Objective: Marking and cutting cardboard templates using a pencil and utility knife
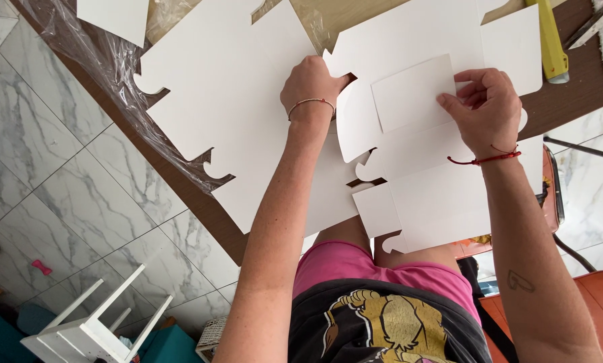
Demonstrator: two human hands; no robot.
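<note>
Clear plastic wrap (106,60) on the brown counter (570,101) left of the left hand (311,84), left hand closed, gripping the white die-cut cardboard sheet (436,195), right hand (486,107) pinching its folded flap (412,91), yellow tool (550,40) above the right hand.

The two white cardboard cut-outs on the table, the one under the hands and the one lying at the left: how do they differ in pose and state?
The cut-out under the hands has a flap bent up and over it; the left cut-out lies fully flat. The left hand and right hand grip the first one; nothing touches the left one. The first overhangs the table edge above the lap; the left one rests on clear plastic wrap. Both are plain white die-cut card with notched edges.
</note>
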